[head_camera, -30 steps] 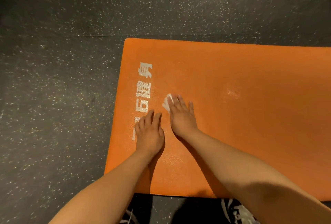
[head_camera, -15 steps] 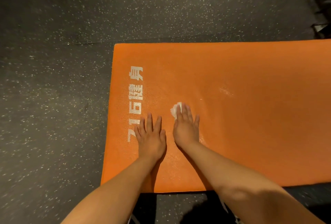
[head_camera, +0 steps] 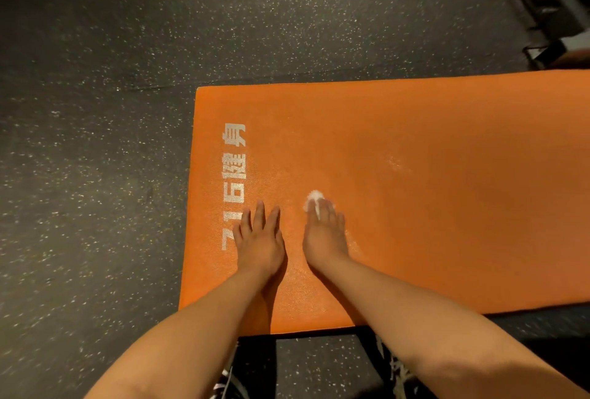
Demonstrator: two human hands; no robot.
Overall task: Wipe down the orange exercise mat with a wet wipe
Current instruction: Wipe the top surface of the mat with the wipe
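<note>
Where right hand (head_camera: 324, 235) presses, wet wipe (head_camera: 314, 196) peeks out.

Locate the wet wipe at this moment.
In the head view, the wet wipe lies on the orange mat beneath the right hand, just right of the white lettering and the flat left hand.
</note>
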